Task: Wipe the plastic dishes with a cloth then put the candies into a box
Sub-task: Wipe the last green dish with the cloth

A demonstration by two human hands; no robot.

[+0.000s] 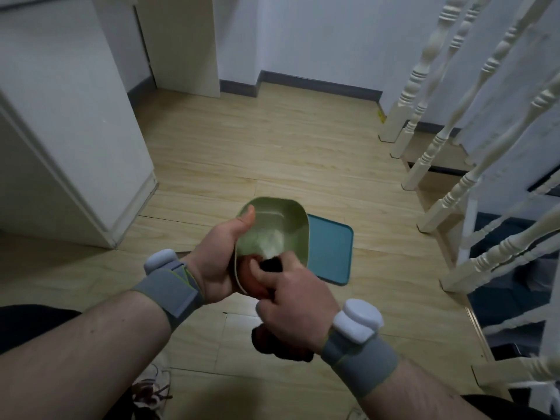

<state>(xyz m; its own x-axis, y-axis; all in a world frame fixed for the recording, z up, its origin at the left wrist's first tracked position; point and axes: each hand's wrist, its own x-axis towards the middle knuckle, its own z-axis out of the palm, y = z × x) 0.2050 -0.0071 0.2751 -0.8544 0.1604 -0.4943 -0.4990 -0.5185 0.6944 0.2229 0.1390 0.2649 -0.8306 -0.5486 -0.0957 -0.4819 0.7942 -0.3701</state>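
Hands at work above a wooden floor (272, 140): the left hand (218, 262) holds a pale green plastic dish (278, 225) tilted up on edge, its hollow side turned toward the camera. The left thumb lies over the dish's upper rim while the palm cups the outside, so the left fingers are closed around the dish. The right hand (291, 301) is bunched around a dark, reddish cloth (266, 268), pressing it into the lower part of the dish; more of that cloth seems to hang out below the fist, though motion blur makes its outline hard to read. A pale smear inside the dish, just above the right fingers, is also blurred. Both wrists carry grey straps, each with a white sensor unit (357, 321).

Behind the green dish, and partly hidden by it, a flat blue tray (333, 253) lies on the floor to the right. White cabinet (75, 131) panels stand on the left and white stair balusters (454, 131) rise on the right. A shoe (151, 389) shows at the bottom edge, near the left forearm.
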